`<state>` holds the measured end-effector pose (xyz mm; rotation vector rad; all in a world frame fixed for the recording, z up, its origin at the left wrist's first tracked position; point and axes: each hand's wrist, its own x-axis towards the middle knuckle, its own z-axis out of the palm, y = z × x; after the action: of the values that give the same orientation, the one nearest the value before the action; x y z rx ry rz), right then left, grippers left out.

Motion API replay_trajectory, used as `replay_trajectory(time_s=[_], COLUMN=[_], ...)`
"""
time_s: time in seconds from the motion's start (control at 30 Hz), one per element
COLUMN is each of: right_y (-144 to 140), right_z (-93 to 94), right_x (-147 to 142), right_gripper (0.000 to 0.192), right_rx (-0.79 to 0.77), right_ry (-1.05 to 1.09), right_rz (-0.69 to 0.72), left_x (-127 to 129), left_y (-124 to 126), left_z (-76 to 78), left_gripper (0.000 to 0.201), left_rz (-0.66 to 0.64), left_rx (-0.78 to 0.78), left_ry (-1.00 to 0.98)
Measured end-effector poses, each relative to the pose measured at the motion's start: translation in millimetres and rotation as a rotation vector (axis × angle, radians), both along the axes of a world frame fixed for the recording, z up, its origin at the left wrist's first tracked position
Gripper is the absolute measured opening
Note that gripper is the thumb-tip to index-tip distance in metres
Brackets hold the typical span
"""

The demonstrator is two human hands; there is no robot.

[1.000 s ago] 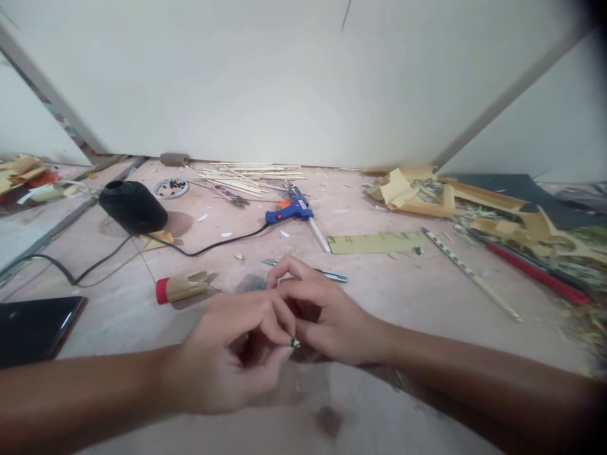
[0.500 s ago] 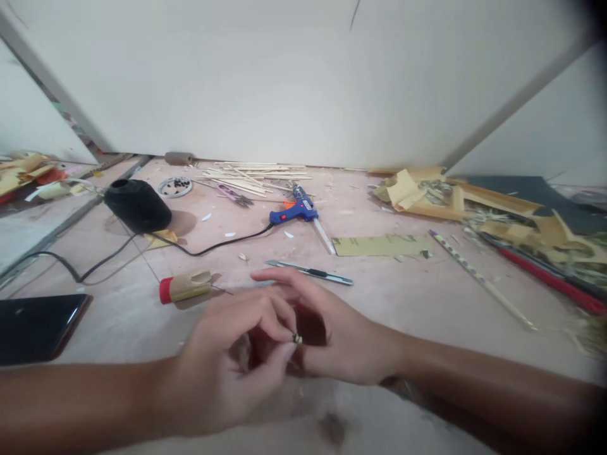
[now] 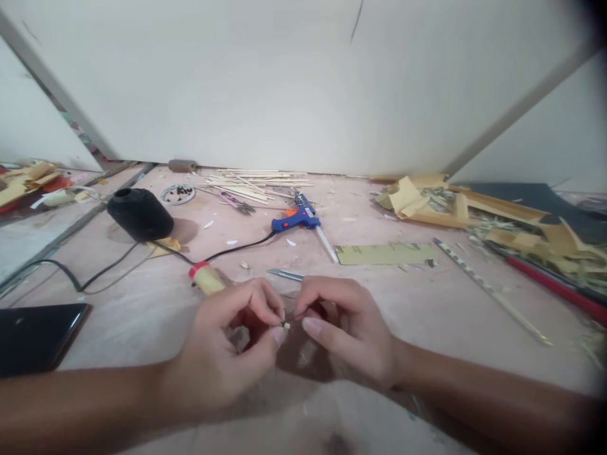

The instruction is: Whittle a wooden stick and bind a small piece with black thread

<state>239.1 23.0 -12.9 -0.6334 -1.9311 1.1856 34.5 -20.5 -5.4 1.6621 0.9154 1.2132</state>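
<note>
My left hand [image 3: 232, 344] pinches a tiny pale piece [image 3: 286, 326] with dark thread around it, between thumb and forefinger. Just to its right, my right hand [image 3: 348, 332] is closed in a pinch on a thin dark strand that looks like thread; most of it is too fine to follow. A small gap lies between the fingertips. Behind my left hand lies a bamboo-coloured tube [image 3: 208, 279] with a red end, partly hidden by the fingers. A slim craft knife [image 3: 284, 274] lies beyond my right hand, which covers much of it.
A blue glue gun [image 3: 298, 218] with its cord lies ahead, near a sandpaper strip [image 3: 386, 254]. Left are a black thread cone [image 3: 140, 213], a phone [image 3: 40, 335] and a lid of dark bits [image 3: 177, 194]. Thin sticks [image 3: 256, 183], snips [image 3: 237, 203] and a shavings-filled cardboard tray [image 3: 427, 215] lie farther back.
My right hand has drawn away from the left and its fingers have curled into a pinch. The red-ended tube has shifted right and turned, toward my left hand. The view has tilted slightly.
</note>
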Motion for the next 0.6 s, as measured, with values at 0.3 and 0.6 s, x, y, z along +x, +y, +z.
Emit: replay_trajectory(time_s=[0.3, 0.6], right_y=[-5.7, -2.8], right_z=[4.9, 0.8], right_x=[-4.8, -7.4], right_gripper=[0.012, 0.006], right_rx=[0.272, 0.291], right_ry=[-0.062, -0.192], right_rz=[-0.160, -0.204], left_x=[-0.8, -3.5], left_y=[6.2, 20.8], left_z=[-13.9, -15.2], left_gripper=[0.020, 0.022], left_rz=[-0.082, -0.045], left_rx=[-0.120, -0.068], left_ry=[-0.086, -0.057])
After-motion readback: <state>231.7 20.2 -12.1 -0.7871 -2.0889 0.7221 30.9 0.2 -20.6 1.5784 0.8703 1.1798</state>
